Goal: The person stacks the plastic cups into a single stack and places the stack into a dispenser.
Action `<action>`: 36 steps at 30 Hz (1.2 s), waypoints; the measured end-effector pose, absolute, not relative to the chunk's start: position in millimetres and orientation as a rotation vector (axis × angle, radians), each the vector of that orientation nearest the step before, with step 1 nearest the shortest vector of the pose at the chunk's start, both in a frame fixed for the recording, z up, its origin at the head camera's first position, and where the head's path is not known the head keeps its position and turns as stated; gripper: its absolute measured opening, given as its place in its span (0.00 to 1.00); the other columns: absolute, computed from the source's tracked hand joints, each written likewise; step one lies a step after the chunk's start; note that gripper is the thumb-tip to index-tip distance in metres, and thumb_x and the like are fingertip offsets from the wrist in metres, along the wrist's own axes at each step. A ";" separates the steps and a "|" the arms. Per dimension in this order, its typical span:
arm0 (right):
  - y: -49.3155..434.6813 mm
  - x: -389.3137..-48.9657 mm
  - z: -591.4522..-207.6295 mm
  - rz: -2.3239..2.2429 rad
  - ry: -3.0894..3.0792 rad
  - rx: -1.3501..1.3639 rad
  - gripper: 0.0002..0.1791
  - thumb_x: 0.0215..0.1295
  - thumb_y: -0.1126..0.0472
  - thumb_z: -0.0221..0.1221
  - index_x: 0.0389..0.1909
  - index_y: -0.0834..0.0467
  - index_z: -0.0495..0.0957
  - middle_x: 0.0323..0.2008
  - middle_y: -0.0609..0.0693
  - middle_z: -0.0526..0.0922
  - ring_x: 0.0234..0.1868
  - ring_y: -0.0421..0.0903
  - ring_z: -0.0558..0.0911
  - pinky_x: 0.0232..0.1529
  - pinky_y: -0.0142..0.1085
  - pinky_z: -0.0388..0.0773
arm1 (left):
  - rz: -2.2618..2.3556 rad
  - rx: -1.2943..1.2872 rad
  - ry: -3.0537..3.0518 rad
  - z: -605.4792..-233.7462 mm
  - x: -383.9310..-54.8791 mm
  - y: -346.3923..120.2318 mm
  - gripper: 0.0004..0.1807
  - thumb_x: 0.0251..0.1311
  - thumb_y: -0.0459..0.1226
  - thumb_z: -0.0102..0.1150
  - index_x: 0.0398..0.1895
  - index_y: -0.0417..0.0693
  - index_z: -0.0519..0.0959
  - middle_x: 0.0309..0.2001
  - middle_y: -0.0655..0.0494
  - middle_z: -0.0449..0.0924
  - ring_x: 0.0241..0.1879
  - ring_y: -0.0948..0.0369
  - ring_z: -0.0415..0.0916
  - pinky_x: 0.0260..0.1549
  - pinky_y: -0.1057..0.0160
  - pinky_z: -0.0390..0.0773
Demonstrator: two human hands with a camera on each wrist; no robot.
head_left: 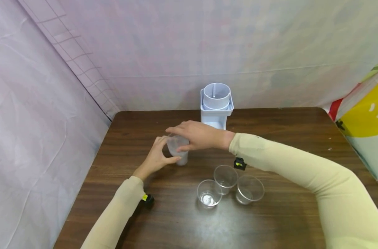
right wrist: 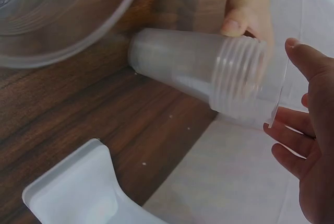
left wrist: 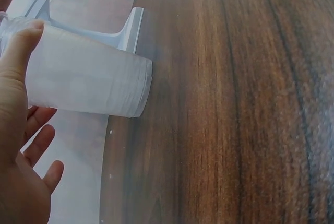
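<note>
A stack of clear plastic cups stands on the wooden table, left of centre. My left hand holds the stack from its left side, thumb and fingers around the upper part. From above and the right, my right hand reaches over the stack's mouth. In the right wrist view, the right fingers and thumb are at the rim of the top cup, which sticks out beyond the close-set rims of the other cups. The left wrist view shows the frosted-looking side of the stack beside the left thumb.
Three separate clear cups stand close together at the table's front middle. A white plastic holder with a round cup-like top stands at the back edge, before a hanging cloth.
</note>
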State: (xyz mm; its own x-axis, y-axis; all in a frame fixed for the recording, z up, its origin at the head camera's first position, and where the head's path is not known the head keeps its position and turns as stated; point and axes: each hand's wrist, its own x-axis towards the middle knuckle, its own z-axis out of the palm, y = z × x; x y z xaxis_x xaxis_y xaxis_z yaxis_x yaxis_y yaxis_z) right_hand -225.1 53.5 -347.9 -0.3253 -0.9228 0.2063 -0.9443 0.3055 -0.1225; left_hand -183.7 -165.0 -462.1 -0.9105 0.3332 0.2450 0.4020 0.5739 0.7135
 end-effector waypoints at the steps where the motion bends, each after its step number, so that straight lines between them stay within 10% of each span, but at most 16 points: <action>1: 53.2 -225.1 -349.3 0.336 -2.460 1.765 0.40 0.63 0.43 0.64 0.69 0.60 0.66 0.60 0.55 0.80 0.58 0.50 0.81 0.64 0.44 0.74 | -1.258 -0.637 -2.711 -461.6 -183.7 -165.0 0.37 0.48 0.46 0.77 0.63 0.52 0.72 0.62 0.56 0.75 0.61 0.55 0.63 0.64 0.44 0.67; 36: 73.4 -199.3 -333.9 0.394 -2.452 1.767 0.42 0.63 0.38 0.62 0.71 0.57 0.65 0.64 0.51 0.78 0.64 0.48 0.77 0.68 0.42 0.70 | -1.318 -0.592 -2.690 -458.6 -181.7 -161.3 0.39 0.47 0.45 0.78 0.65 0.55 0.73 0.59 0.56 0.76 0.59 0.56 0.61 0.59 0.46 0.69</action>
